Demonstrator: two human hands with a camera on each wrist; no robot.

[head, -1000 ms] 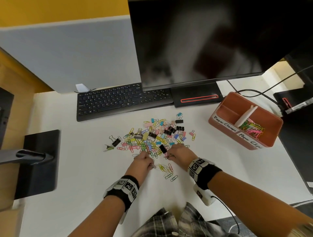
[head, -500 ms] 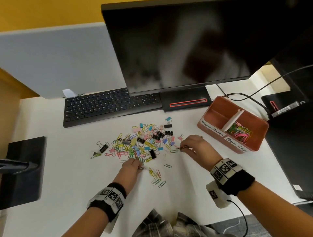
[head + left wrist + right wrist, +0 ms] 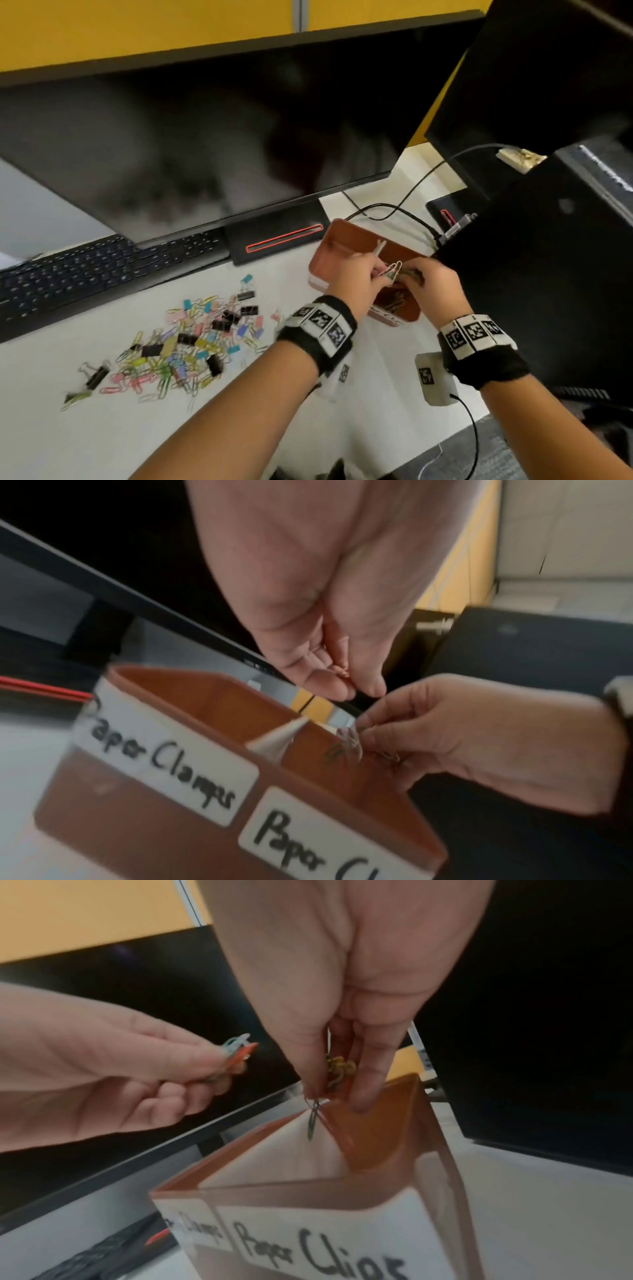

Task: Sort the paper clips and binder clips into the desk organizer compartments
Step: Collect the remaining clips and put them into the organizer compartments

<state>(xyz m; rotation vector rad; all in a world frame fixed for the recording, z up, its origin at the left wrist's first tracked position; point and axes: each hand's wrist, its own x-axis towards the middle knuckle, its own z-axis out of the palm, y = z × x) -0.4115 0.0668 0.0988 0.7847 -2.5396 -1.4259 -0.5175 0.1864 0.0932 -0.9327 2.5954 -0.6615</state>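
The terracotta desk organizer (image 3: pixel 328 247) stands right of the pile, with a white divider (image 3: pixel 379 247) and labels "Paper Clamps" (image 3: pixel 161 764) and "Paper Clips" (image 3: pixel 318 1250). Both hands hover over it. My left hand (image 3: pixel 383 278) pinches a few paper clips (image 3: pixel 394 269), seen blue and orange in the right wrist view (image 3: pixel 240 1050). My right hand (image 3: pixel 416 275) pinches yellowish clips (image 3: pixel 339 1066) above the "Paper Clips" side, with a green clip (image 3: pixel 313 1121) dangling from its fingers. A mixed pile of coloured paper clips and binder clips (image 3: pixel 191 342) lies on the white desk.
A black keyboard (image 3: pixel 102 270) and a monitor (image 3: pixel 205 137) with its base (image 3: pixel 277 236) sit behind the pile. A black box (image 3: pixel 548 274) stands close to the organizer's right. Cables (image 3: pixel 394 208) run behind the organizer.
Both hands left the pile and moved right to above the organizer, carrying paper clips. The head view swung right and came closer.
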